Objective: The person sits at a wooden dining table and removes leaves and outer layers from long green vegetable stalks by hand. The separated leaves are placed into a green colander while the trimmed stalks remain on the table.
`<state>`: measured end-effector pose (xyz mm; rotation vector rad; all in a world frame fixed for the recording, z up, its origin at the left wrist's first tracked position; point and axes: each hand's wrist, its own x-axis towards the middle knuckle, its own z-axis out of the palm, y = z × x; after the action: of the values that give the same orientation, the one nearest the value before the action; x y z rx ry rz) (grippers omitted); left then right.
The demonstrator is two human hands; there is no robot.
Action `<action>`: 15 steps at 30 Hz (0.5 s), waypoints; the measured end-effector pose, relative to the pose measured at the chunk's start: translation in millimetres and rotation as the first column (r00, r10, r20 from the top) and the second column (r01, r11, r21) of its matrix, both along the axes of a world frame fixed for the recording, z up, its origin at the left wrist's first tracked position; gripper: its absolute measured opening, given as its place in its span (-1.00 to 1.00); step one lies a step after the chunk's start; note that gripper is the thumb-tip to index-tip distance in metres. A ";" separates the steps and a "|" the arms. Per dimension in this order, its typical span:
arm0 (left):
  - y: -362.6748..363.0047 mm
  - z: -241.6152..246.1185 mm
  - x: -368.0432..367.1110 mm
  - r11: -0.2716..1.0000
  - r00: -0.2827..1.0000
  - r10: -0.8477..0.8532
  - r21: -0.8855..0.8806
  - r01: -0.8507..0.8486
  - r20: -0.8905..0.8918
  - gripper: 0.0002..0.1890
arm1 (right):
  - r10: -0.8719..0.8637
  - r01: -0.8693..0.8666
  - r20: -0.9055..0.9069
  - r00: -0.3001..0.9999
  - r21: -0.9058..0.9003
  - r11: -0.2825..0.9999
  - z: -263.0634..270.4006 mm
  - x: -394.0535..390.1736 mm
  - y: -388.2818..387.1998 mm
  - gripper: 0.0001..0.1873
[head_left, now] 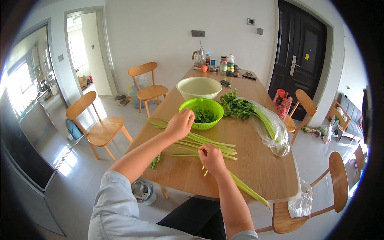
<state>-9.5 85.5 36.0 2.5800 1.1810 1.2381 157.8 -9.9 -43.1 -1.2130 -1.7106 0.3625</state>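
Observation:
My left hand (183,121) is over the left rim of a green plastic colander (201,126) that has celery leaves (205,115) in it; its fingers are bent, and whether they hold anything is hidden. My right hand (211,156) is curled near the cut ends of several loose celery stalks (207,140). A thicker celery stalk (249,187) with a root end runs out from beneath my right wrist to the table's near edge; the hand's grip on it cannot be seen clearly. A leafy celery bunch (265,118) lies partly in a clear plastic bag (282,147) on the right.
A large cream bowl (199,87) stands behind the colander on the wooden table (270,177). Jars, a soy sauce bottle (230,66), a glass kettle (199,57) and an apple (204,68) are at the far end. Chairs surround the table; a lined bin (145,193) is below its near left edge.

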 end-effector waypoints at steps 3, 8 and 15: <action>27.4 12.8 15.1 0.998 0.997 -0.064 0.001 0.064 0.046 -0.89 | -0.020 0.020 0.015 1.000 0.013 1.000 -0.5 -0.6 -2.2 -0.92; 82.5 11.2 40.4 0.999 1.000 0.010 0.051 -0.009 -0.012 -0.85 | -0.020 0.019 0.050 0.999 0.013 1.000 -1.2 -0.3 -2.5 -0.92; 106.5 -18.7 63.8 0.960 0.929 0.235 -0.080 -0.267 -0.286 -0.38 | -0.014 0.015 0.082 0.996 -0.013 1.000 1.8 -1.6 -5.2 -0.89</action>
<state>54.3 192.0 17.2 2.6371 1.6272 0.8248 156.1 -15.2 -41.3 -1.2654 -1.7711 0.3197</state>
